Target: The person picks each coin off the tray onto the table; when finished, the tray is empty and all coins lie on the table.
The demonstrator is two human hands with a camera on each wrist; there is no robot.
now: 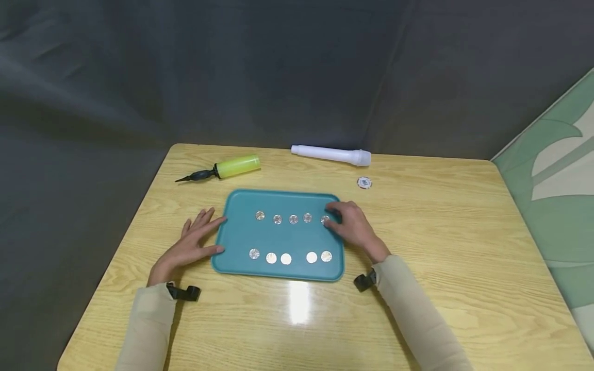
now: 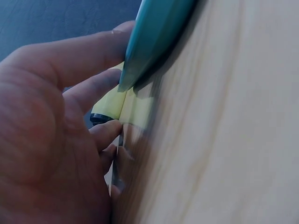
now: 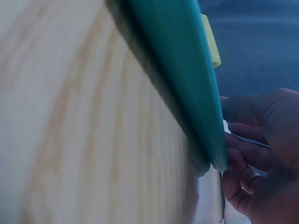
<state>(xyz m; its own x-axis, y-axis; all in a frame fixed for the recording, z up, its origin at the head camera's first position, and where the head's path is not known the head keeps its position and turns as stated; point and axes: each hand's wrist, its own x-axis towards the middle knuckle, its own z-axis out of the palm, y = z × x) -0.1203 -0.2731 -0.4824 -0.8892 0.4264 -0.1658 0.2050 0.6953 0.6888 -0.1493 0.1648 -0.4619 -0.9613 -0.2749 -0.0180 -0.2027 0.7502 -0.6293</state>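
Note:
A teal tray [image 1: 278,237] lies on the wooden table, with small shiny round discs on it in two rows. My left hand [image 1: 190,246] is spread at the tray's left end, thumb and forefinger extended to its rim. In the left wrist view, those fingers reach the tray's edge [image 2: 154,37]. My right hand [image 1: 353,222] reaches over the right rim, fingers bent. Its thumb tip is right at the rightmost disc [image 1: 325,219] of the back row, and the forefinger lies just behind. In the right wrist view, the tray's side [image 3: 187,70] partly hides the fingertips.
Behind the tray lie a yellow-green hand pump [image 1: 238,166] with a black nozzle and a white microphone-shaped stick [image 1: 329,154]. A poker chip [image 1: 364,182] sits on the table [image 1: 441,221] beyond the tray's back right corner. A dark curtain [image 1: 278,72] hangs along the far edge.

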